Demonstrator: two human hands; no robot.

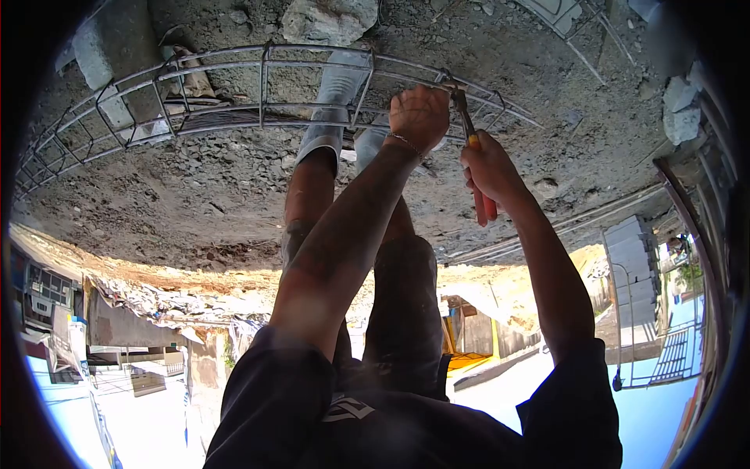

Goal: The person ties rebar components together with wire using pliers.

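A long rebar cage (262, 86), made of thin steel bars with square ties, curves across the upper part of the view. My left hand (419, 117) is closed round a bar near the cage's right part, back of the hand up; its fingertips are hidden. My right hand (491, 168) grips pincers (484, 205) by their red handles, which have a yellow part near the pivot. The metal jaws of the pincers touch the cage at a bar crossing, just right of my left hand. Whether a wire sits in the jaws is too small to tell.
My booted feet (336, 90) stand on rough, stony ground (211, 187) beside and under the cage. A concrete chunk (332, 19) lies at the top, and blocks (681, 109) lie at the right. More bars run along the right edge. Buildings appear upside down at the bottom.
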